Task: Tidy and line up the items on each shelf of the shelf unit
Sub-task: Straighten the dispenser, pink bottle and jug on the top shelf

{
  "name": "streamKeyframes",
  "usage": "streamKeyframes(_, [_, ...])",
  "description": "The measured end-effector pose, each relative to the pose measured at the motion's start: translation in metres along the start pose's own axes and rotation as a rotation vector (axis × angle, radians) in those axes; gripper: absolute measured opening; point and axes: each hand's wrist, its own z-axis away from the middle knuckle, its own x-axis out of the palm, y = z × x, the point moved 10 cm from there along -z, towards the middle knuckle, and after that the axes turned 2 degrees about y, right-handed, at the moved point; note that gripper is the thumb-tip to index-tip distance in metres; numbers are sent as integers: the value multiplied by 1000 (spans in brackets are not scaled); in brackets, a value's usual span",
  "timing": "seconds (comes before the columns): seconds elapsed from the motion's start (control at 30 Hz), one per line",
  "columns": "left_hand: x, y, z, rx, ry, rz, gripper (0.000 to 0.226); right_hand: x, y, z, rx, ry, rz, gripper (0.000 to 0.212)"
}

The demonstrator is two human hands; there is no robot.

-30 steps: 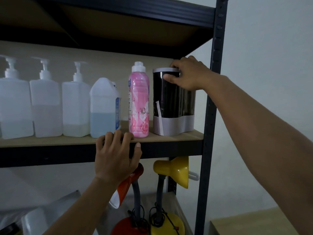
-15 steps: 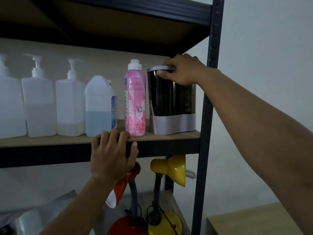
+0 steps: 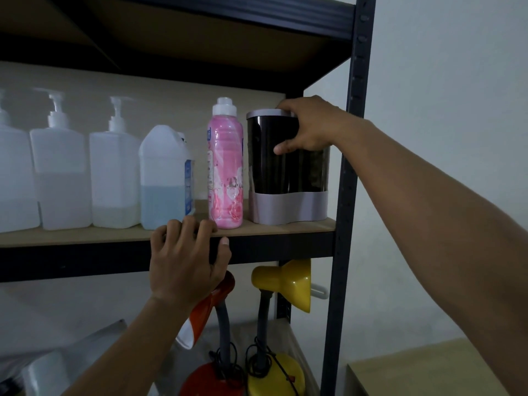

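The canister (image 3: pixel 287 167), a dark cylinder with a pale lid and a pale band round its foot, stood upright at the right end of the middle shelf (image 3: pixel 114 238), just beside the pink bottle (image 3: pixel 225 167) and close to the black upright (image 3: pixel 347 195). The right hand (image 3: pixel 310 125) clasped its upper part: fingers curled over the lid's far rim, thumb pressed on the dark front wall. Such a grip from above probably served to turn or slide the canister into line with its neighbours without lifting it. The left hand (image 3: pixel 185 258) rested on the shelf's front edge, fingers hooked over the board and thumb against the black rail, holding nothing; it seemingly steadied the person during the reach.

Left of the pink bottle stood a jug (image 3: pixel 164 178) partly filled with bluish liquid, then the pump bottles (image 3: pixel 85 172), all upright, closely spaced and near the front edge, so this row appeared almost tidied.

On the shelf below, a yellow lamp (image 3: pixel 281 284) and a red lamp (image 3: pixel 211 304) stood side by side, their cords wound round the necks.

Hidden or uncertain: the leftmost pump bottle was cut off by the frame. The right fingers' ends lay behind the lid. The canister's contents could not be read through its dark wall. The left wrist covered part of the red lamp's shade. Pale wrapped things at lower left were too dim to identify, and the labels were too blurred to read.
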Motion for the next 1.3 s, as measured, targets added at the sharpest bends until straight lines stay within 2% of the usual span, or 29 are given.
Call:
streamKeyframes(0.4, [-1,0,0,0,12,-7,40,1,-9,-3,34,122,159,84])
streamKeyframes(0.6, [1,0,1,3,4,-4,40,5,2,-3,43,-5,201,100])
streamKeyframes(0.83, [-1,1,0,11,20,-13,39,4,2,-2,35,63,236,91])
streamKeyframes(1.3, [-1,2,1,15,34,-9,39,7,-2,-3,32,101,293,95])
